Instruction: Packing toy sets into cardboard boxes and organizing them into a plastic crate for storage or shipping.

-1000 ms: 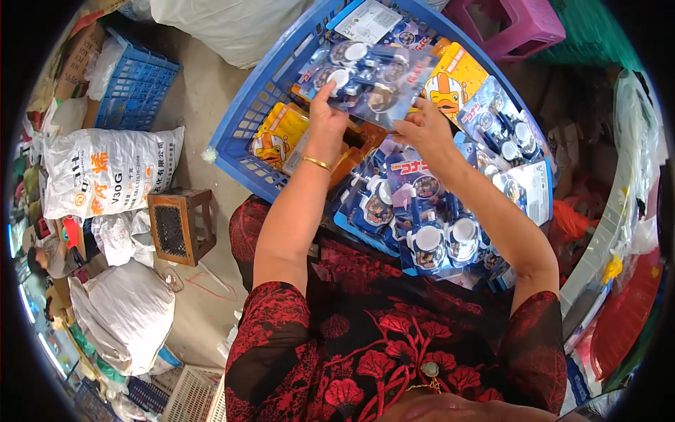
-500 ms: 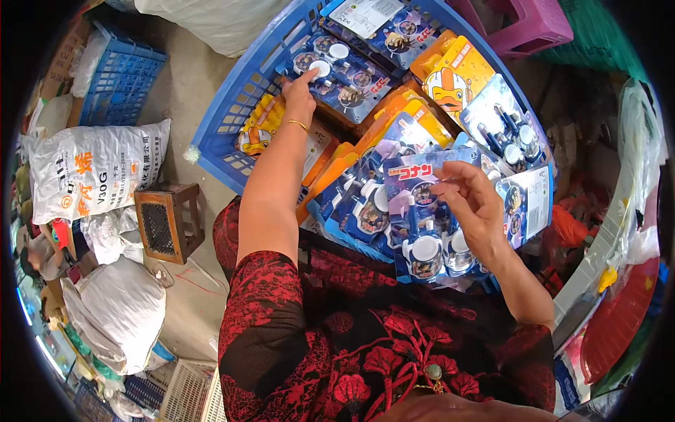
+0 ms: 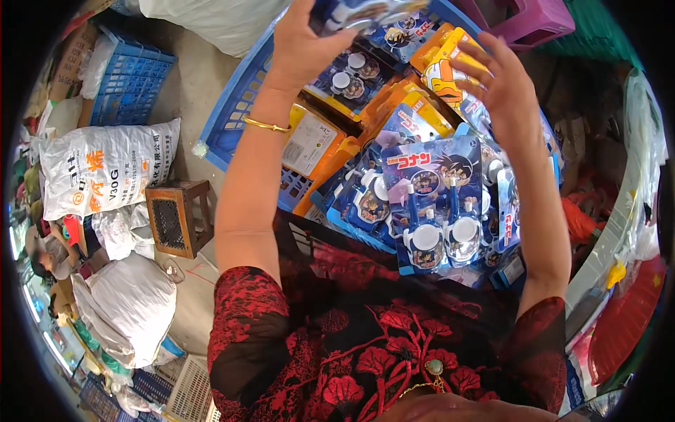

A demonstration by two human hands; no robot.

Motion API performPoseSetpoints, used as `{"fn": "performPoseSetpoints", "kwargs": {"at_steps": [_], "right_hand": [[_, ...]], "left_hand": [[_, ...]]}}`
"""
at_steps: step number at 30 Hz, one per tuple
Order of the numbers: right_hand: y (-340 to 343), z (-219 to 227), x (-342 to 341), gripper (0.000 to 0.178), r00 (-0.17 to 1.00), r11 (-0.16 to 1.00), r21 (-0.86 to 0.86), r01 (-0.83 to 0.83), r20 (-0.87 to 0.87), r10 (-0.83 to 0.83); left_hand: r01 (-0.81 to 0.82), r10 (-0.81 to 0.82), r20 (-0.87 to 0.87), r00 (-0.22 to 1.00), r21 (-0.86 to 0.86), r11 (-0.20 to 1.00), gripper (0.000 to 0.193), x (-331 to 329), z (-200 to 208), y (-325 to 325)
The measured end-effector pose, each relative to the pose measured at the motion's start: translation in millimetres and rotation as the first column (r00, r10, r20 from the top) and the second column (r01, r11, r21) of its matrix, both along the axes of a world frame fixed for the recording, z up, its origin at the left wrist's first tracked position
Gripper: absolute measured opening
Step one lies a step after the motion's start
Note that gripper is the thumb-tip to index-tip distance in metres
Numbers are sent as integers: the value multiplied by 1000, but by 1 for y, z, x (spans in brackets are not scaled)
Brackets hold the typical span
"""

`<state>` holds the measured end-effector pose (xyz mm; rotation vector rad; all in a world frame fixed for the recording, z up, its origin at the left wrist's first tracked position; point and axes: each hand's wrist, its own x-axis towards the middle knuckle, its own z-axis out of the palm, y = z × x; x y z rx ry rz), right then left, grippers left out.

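Observation:
My left hand (image 3: 299, 56), a gold bangle on its wrist, is closed on the edge of a blister pack (image 3: 373, 15). That pack is blurred, lifted over the far side of a blue plastic basket (image 3: 223, 116), and cut off by the frame's top edge. Over the basket's right part hovers my right hand (image 3: 512, 95), its fingers apart and nothing in them. Below it, on the near pile, lies a blue card pack (image 3: 434, 211) with two white-lidded, watch-like toys. Another such pack (image 3: 351, 77) sits under my left hand. An orange duck-printed pack (image 3: 444, 70) is beside my right fingers.
A pink plastic stool (image 3: 531, 21) stands beyond the basket at the right. On the floor to the left are a wooden stool (image 3: 172, 218), a printed white sack (image 3: 109, 165) and a blue crate (image 3: 133, 77). Clear plastic sheeting (image 3: 629, 204) hangs at the far right.
My left hand has picked up a blister pack from the basket's far left and raised it. My right hand has moved up and away from the near pack, which now shows fully.

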<state>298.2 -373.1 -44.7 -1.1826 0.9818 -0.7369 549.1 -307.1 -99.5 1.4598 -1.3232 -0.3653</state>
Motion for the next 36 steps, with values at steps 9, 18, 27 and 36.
{"fn": "performPoseSetpoints", "kwargs": {"at_steps": [9,18,27,36], "right_hand": [[-51,-3,13,82,865,715,510,-478,413,284],[-21,-21,32,35,957,626,725,-287,251,148],[4,-23,44,30,827,801,559,212,334,-452],[72,-66,65,28,823,836,515,192,380,-423]], "left_hand": [[412,-281,395,875,-299,861,52,3,43,41],[478,-293,494,819,-303,825,31,-24,71,76],[480,-198,-881,430,37,877,74,-73,-21,96],[46,92,-915,-394,80,996,30,-91,-41,41]]}}
